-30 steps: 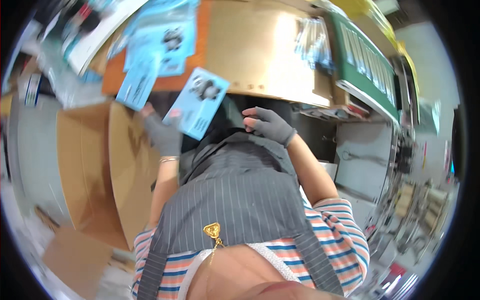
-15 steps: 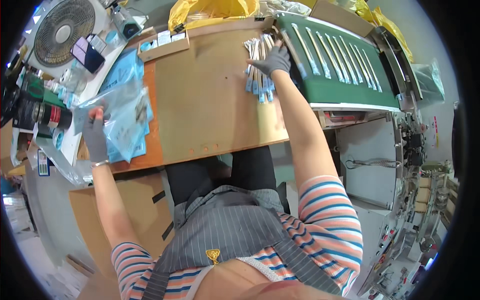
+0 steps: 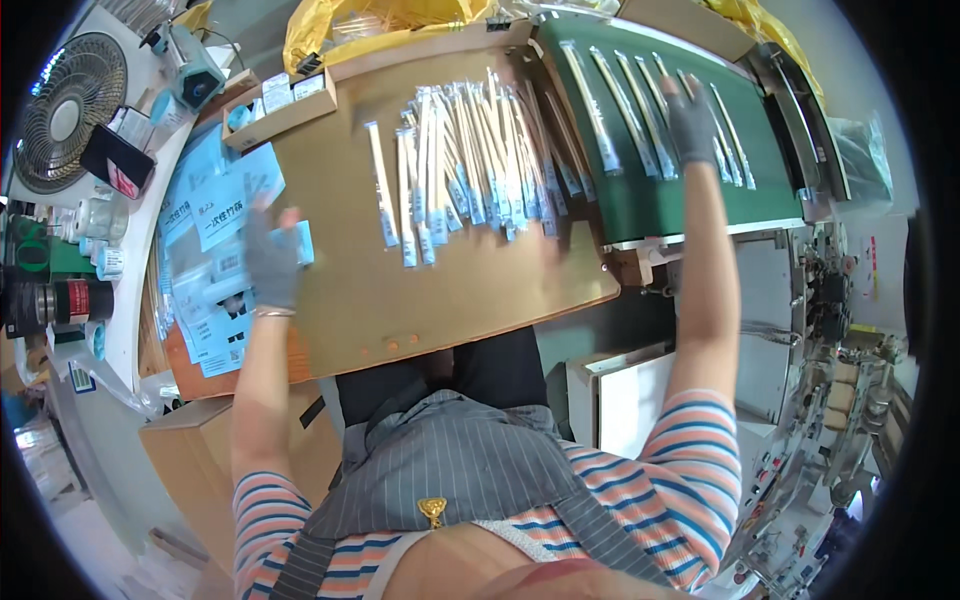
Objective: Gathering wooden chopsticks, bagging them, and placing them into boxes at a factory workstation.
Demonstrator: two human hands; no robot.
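Over the green conveyor belt reaches my right hand, in a grey fingerless glove, its fingers stretched apart above individually wrapped chopsticks lying in a spaced row. Whether a fingertip touches a packet is hard to see. At the left, my left hand, gloved alike and blurred, hovers by the board's left edge over blue printed plastic bags. Its thumb and fingers look apart, with nothing plainly held. Between my hands, many wrapped chopsticks with blue ends are spread on the brown board.
A small cardboard box holding little packs stands at the board's far left corner. Beyond the board sits a yellow bag. Further left are a fan, a phone and a dark bottle.
My right hand has moved right from the board's edge to over the belt. My left hand has moved right, away from the clear bag. Many more chopsticks now lie spread on the board.
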